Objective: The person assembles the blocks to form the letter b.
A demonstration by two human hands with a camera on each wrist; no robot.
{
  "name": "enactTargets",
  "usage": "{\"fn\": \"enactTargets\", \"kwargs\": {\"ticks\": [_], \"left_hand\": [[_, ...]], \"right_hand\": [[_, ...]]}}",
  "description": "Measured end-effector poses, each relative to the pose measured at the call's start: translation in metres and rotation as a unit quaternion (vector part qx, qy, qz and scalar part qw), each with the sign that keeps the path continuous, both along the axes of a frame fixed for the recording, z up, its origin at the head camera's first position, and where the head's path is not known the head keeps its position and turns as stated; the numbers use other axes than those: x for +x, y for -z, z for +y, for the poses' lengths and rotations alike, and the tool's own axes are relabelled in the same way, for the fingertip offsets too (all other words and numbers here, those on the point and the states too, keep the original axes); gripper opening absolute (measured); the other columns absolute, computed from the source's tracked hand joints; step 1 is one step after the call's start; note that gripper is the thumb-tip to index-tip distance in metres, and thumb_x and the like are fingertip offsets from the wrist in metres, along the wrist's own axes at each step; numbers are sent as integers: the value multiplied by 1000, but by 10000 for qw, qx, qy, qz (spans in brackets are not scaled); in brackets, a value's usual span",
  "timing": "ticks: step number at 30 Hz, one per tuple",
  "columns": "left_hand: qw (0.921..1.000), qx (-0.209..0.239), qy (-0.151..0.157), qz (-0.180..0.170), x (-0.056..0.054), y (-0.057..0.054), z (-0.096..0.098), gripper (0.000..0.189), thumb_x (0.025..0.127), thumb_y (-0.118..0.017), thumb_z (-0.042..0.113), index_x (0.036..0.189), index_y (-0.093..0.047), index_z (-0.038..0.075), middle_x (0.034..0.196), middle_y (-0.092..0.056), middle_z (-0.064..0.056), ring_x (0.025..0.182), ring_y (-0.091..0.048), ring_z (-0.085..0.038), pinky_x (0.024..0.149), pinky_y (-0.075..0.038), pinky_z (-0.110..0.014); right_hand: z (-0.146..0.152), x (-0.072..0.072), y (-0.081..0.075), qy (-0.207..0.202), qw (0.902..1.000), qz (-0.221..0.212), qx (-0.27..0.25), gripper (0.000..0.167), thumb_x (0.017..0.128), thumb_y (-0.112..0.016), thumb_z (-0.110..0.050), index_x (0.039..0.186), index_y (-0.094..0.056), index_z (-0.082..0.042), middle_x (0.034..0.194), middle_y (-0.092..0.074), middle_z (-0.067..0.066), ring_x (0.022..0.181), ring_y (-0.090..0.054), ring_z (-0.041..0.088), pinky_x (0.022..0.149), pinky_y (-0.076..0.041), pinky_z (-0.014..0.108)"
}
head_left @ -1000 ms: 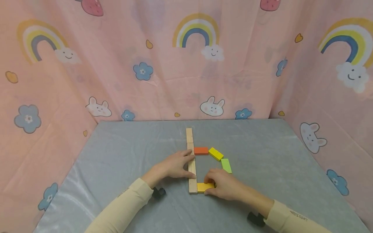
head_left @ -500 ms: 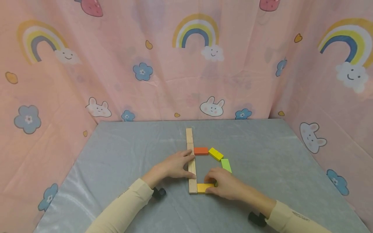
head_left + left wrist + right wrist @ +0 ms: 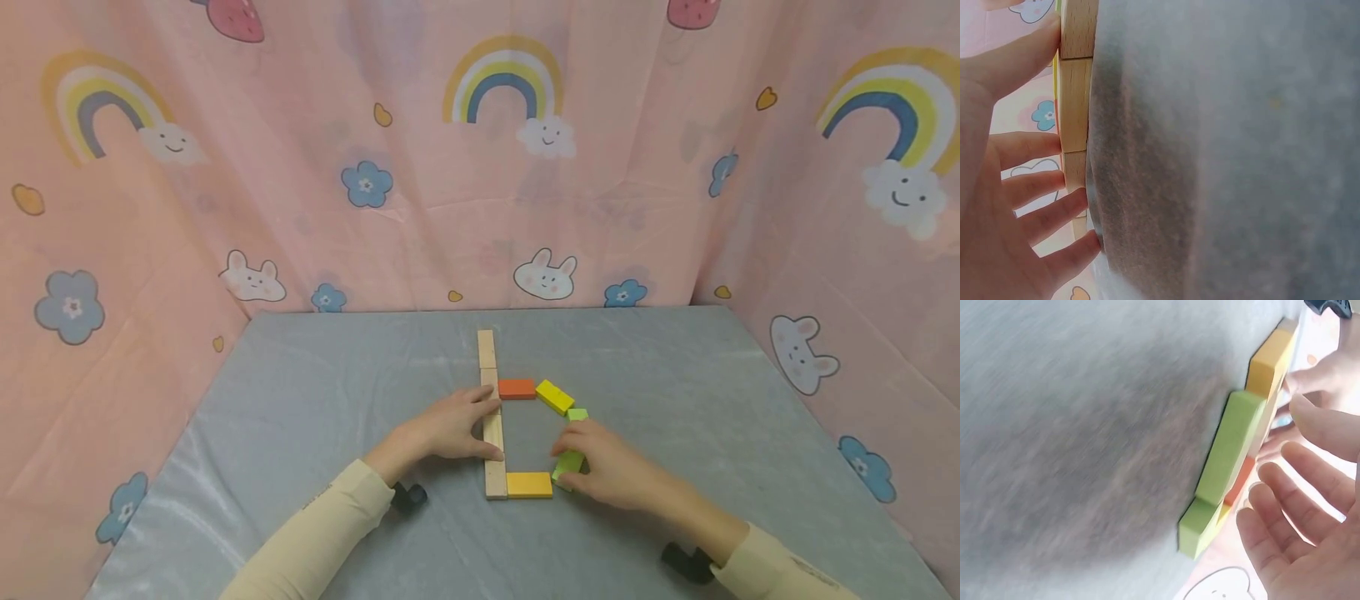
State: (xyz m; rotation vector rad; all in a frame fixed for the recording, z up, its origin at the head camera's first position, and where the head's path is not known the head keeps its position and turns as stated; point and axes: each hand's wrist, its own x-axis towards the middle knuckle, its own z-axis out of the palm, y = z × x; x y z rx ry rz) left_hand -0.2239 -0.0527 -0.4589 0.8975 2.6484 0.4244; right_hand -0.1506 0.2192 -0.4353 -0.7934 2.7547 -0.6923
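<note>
A straight column of plain wooden blocks (image 3: pixel 487 348) runs away from the person on the table. My left hand (image 3: pixel 450 425) rests against it, fingers and thumb spread and fairly straight. From the column an orange-red block (image 3: pixel 517 389), a yellow block (image 3: pixel 555 397), an upper green block (image 3: pixel 577 414) and an amber block (image 3: pixel 529 485) help form a curved loop. My right hand (image 3: pixel 611 467) hovers at a lower green block (image 3: pixel 1225 450), which meets the upper green one and lies close to the amber end. In the right wrist view its loosely bent fingers stand apart from that block.
Grey cloth covers the table (image 3: pixel 712 400). Pink printed curtains (image 3: pixel 600 192) enclose its back and sides. Dark wrist devices (image 3: pixel 408 497) sit under both forearms.
My right hand has shifted right, off the amber block's end to the lower green block, which now shows more fully. The left hand stays in place.
</note>
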Motion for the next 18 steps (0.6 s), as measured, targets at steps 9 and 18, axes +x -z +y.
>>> {"fn": "enactTargets", "kwargs": {"ticks": [9,18], "left_hand": [[10000,51,27,32,1,-1,-2,87,87,-73,60,157,-43,16,166,-28,-6,150,-30,-30,118,-32,-48],[9999,86,78,55,0,1,-3,88,87,-72,61,157,-42,17,166,-28,-6,150,-30,-29,118,-32,-48]], "right_hand": [[13,0,5,-242,9987,307,312,32,78,-89,-19,106,-75,-17,107,-60,-10,98,-53,12,85,-52,40],[13,1,9,-291,9983,424,256,29,79,-89,-22,105,-75,-18,104,-57,-13,95,-50,10,79,-50,33]]}}
